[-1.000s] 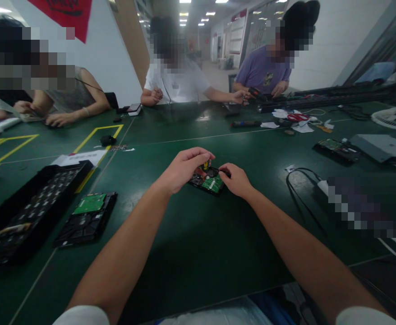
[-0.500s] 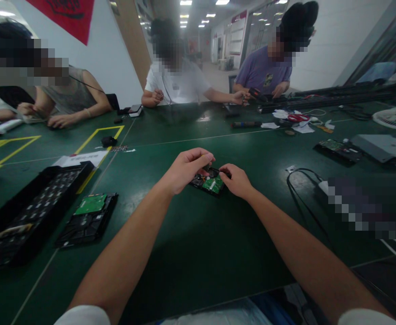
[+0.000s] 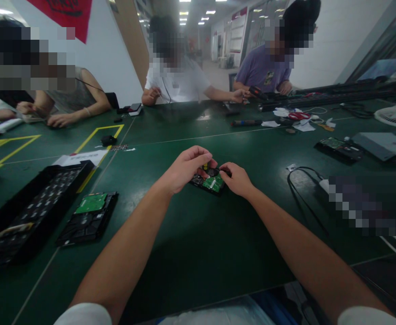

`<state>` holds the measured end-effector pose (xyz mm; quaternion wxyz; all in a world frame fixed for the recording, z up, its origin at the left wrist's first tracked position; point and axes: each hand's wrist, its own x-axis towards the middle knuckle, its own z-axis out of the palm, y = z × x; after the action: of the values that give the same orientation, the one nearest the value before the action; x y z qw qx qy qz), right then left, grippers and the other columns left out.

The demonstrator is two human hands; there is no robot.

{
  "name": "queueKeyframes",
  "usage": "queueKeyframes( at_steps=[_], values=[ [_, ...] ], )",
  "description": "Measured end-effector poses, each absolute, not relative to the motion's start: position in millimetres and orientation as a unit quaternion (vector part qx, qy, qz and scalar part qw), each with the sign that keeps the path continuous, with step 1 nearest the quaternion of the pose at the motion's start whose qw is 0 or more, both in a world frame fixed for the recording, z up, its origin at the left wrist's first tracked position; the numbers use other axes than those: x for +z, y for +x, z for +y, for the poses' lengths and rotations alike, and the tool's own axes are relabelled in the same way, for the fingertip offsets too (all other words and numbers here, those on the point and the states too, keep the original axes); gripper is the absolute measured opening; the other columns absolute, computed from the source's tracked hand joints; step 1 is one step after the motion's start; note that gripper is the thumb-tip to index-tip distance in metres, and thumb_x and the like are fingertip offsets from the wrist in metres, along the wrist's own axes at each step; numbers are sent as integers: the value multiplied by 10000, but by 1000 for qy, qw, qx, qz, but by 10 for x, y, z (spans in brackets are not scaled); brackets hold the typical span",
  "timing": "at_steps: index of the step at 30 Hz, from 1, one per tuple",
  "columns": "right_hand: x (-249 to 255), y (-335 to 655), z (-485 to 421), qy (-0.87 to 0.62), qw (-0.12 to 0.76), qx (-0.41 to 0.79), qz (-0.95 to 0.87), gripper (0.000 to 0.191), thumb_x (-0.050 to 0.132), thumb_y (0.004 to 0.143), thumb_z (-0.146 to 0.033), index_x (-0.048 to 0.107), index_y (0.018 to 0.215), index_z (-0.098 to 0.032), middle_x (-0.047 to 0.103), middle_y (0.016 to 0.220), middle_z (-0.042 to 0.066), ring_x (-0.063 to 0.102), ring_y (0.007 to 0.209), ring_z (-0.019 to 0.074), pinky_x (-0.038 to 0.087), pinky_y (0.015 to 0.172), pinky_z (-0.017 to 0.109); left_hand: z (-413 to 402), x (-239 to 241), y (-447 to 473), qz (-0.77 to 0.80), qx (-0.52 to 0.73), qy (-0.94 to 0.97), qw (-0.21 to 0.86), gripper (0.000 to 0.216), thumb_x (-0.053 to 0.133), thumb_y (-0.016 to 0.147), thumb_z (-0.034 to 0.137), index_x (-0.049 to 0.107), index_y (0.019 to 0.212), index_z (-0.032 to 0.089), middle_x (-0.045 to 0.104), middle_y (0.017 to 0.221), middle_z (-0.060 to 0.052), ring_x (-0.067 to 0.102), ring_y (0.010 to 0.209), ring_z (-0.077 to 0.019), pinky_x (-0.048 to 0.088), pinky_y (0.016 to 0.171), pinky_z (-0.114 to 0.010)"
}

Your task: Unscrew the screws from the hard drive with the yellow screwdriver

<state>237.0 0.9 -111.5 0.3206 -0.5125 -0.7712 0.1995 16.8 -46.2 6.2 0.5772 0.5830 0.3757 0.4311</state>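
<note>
A hard drive [image 3: 214,184] with a green circuit board lies on the table in front of me, board side up. Over its far left part, my left hand [image 3: 187,170] is closed in a pinch. A small yellow-and-black piece [image 3: 205,166] shows between those fingers; most of it is hidden, so its kind is unclear. My right hand [image 3: 237,179] grips the drive's right edge, thumb and fingers against its side. Left of my forearm rests another hard drive [image 3: 91,221], also with a green board facing up.
A long black tray [image 3: 59,194] stands at the left. On the right are a third drive [image 3: 338,149], a grey metal box [image 3: 385,146] and a black cable [image 3: 296,198]. Several people sit across the green table [image 3: 198,253]. Scissors and paper scraps [image 3: 299,118] lie farther back.
The yellow part between my left fingers shows more clearly now, with a slight shift of those fingers. My right hand stays in place on the hard drive.
</note>
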Motion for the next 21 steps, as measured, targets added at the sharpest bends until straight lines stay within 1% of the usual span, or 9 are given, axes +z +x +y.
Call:
queueKeyframes(
  at_steps=[3, 7, 10, 13, 17, 19, 21],
  values=[
    [-1111, 2367, 11, -512, 320, 194, -773, 159, 612, 969, -254, 682, 1105, -211, 725, 1083, 81, 668, 966, 217, 509, 874, 366, -456, 49, 166, 372, 429, 590, 574, 261, 719, 897, 406, 629, 959, 169, 711, 967, -73, 661, 874, -177, 523, 703, -278],
    [-1110, 2368, 19, -515, 318, 193, -772, 160, 608, 969, -250, 685, 1104, -216, 725, 1077, 76, 668, 969, 219, 511, 882, 368, -435, 30, 153, 374, 422, 621, 544, 267, 725, 879, 429, 720, 954, 172, 689, 963, -55, 610, 811, -150, 485, 661, -258],
    [-1118, 2376, 28, -512, 317, 198, -773, 167, 600, 978, -265, 683, 1116, -218, 721, 1094, 78, 667, 980, 218, 512, 875, 366, -436, 49, 148, 386, 425, 623, 531, 261, 704, 883, 429, 762, 951, 183, 685, 969, -53, 597, 815, -155, 473, 649, -255],
    [-1128, 2386, 33, -510, 316, 197, -776, 160, 597, 981, -267, 681, 1108, -217, 719, 1100, 78, 666, 975, 214, 512, 861, 363, -452, 83, 153, 389, 432, 612, 536, 232, 683, 887, 397, 759, 935, 183, 687, 970, -59, 603, 826, -162, 467, 625, -249],
    [-1139, 2395, 33, -509, 315, 195, -777, 168, 596, 985, -279, 679, 1113, -211, 717, 1105, 78, 665, 972, 211, 514, 851, 363, -464, 101, 165, 371, 434, 592, 570, 210, 648, 907, 367, 725, 970, 182, 697, 922, -73, 624, 833, -179, 463, 586, -240],
    [-1141, 2396, 34, -509, 314, 197, -777, 171, 598, 982, -276, 679, 1120, -214, 718, 1106, 76, 666, 979, 210, 514, 863, 367, -461, 93, 167, 356, 436, 586, 582, 209, 634, 918, 369, 717, 945, 179, 698, 915, -79, 632, 841, -185, 489, 602, -247],
    [-1139, 2396, 37, -508, 314, 198, -777, 172, 598, 982, -274, 681, 1120, -215, 718, 1105, 77, 667, 979, 211, 513, 869, 371, -455, 82, 167, 344, 439, 587, 586, 216, 633, 921, 372, 719, 906, 175, 692, 929, -82, 637, 869, -190, 532, 653, -268]
  ],
)
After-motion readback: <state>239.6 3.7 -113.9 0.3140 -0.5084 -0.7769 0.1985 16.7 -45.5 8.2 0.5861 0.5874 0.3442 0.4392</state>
